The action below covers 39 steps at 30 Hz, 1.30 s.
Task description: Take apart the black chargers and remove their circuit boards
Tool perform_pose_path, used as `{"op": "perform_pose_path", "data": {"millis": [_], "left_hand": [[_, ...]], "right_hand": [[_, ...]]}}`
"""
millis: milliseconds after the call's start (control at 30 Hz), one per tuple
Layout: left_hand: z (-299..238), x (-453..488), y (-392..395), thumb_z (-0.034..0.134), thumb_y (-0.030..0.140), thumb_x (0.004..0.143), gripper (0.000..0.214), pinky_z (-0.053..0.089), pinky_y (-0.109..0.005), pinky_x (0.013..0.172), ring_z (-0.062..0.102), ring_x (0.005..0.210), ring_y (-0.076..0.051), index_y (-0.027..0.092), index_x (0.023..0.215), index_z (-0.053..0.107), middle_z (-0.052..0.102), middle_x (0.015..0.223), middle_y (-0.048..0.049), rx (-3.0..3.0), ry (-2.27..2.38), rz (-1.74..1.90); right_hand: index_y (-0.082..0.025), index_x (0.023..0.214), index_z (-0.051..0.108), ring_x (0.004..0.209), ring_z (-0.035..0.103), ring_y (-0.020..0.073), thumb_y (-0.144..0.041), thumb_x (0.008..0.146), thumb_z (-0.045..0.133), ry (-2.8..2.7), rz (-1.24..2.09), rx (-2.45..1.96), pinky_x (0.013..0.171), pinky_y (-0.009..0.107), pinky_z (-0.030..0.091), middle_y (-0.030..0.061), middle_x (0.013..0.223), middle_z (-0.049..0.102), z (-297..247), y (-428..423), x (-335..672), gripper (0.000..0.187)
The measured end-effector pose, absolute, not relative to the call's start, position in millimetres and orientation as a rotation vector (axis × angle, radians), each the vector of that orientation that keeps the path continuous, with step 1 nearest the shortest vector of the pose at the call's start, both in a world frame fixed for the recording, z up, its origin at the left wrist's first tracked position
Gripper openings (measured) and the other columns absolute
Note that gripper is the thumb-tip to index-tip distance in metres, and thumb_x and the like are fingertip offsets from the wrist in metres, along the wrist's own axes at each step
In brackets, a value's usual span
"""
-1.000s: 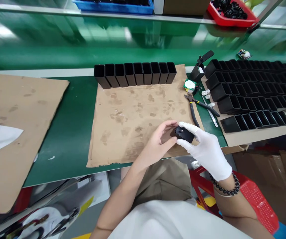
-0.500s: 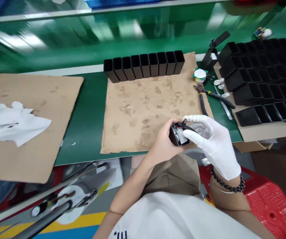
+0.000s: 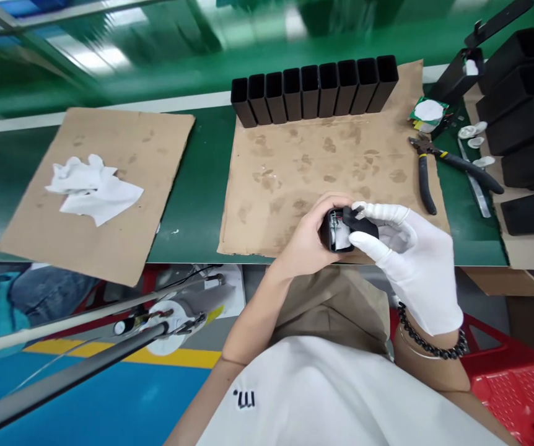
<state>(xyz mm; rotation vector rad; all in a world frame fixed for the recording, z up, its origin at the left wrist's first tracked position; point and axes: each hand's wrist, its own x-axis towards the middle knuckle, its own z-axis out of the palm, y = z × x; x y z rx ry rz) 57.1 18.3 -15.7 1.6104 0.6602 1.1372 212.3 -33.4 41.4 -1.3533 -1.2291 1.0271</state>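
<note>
My bare left hand is wrapped round a black rectangular case just above the near edge of the bench. White material and small wires show inside the case's open end. My right hand, in a white glove, pinches a black plastic lid between thumb and fingers, at the right side of that opening. The lid stands tilted off the opening. Part of it is hidden by the glove.
Black cases stand in a row on stained cardboard. Cutting pliers, a metal strip, a circuit board and a case with a raised lid lie right, near more cases. White gloves rest left.
The view has shifted, so the bench items appear further right and higher. In my right hand the lid has turned and shows more of its broad face. My left hand keeps its grip on the case.
</note>
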Motion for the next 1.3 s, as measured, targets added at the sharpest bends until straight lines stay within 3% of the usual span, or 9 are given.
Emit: {"op": "perform_pose_path", "data": {"millis": [167, 400, 667, 933, 1100, 1300], "left_hand": [[-8.0, 54.0, 19.4, 0.088, 0.037, 0.069, 0.056, 0.048, -0.041, 0.111, 0.06, 0.126, -0.029, 0.021, 0.115, 0.06, 0.063, 0.126, -0.0114, 1.523, 0.741, 0.978], [-5.7, 53.7, 17.4, 0.087, 0.036, 0.069, 0.056, 0.047, -0.044, 0.114, 0.059, 0.131, -0.032, 0.022, 0.117, 0.061, 0.064, 0.131, -0.0116, 1.481, 0.736, 0.963], [-2.5, 53.7, 17.0, 0.086, 0.043, 0.075, 0.051, 0.048, -0.048, 0.112, 0.061, 0.13, -0.034, 0.022, 0.116, 0.064, 0.063, 0.129, -0.012, 1.48, 0.671, 0.996], [-2.0, 54.5, 16.3, 0.088, 0.051, 0.07, 0.06, 0.048, -0.047, 0.112, 0.059, 0.13, -0.035, 0.022, 0.116, 0.063, 0.061, 0.131, -0.0125, 1.443, 0.781, 0.918], [1.3, 54.7, 16.5, 0.086, 0.044, 0.073, 0.052, 0.047, -0.047, 0.111, 0.059, 0.129, -0.034, 0.022, 0.113, 0.062, 0.061, 0.128, -0.0118, 1.428, 0.727, 0.948], [1.1, 54.0, 16.1, 0.087, 0.035, 0.068, 0.053, 0.047, -0.046, 0.112, 0.057, 0.132, -0.035, 0.022, 0.113, 0.061, 0.061, 0.133, -0.0104, 1.37, 0.768, 0.885]], "right_hand": [[-0.022, 0.104, 0.078, 0.093, 0.079, 0.0187, -0.027, 0.076, 0.089, -1.18, 0.979, -1.342, 0.082, 0.028, 0.067, 0.0026, 0.105, 0.081, 44.4, -33.6, 207.3, 0.03], [-0.025, 0.101, 0.08, 0.091, 0.079, 0.0173, -0.025, 0.072, 0.091, -1.165, 0.918, -1.375, 0.082, 0.026, 0.067, -0.0001, 0.104, 0.082, 43.5, -36.0, 206.3, 0.031], [-0.025, 0.103, 0.08, 0.094, 0.079, 0.0176, -0.022, 0.075, 0.089, -1.171, 0.881, -1.368, 0.09, 0.028, 0.067, -0.0001, 0.103, 0.082, 42.6, -39.1, 203.7, 0.029], [-0.027, 0.107, 0.08, 0.102, 0.078, 0.0188, -0.019, 0.076, 0.088, -1.177, 0.876, -1.357, 0.094, 0.031, 0.066, -0.0009, 0.111, 0.081, 37.7, -40.4, 206.0, 0.033], [-0.028, 0.108, 0.08, 0.103, 0.077, 0.0175, -0.019, 0.077, 0.087, -1.179, 0.885, -1.358, 0.095, 0.03, 0.064, -0.0012, 0.111, 0.081, 35.1, -40.5, 207.1, 0.033], [-0.029, 0.108, 0.08, 0.1, 0.077, 0.0143, -0.02, 0.077, 0.088, -1.162, 0.888, -1.344, 0.092, 0.024, 0.064, -0.0036, 0.109, 0.081, 34.5, -40.2, 206.2, 0.033]]}}
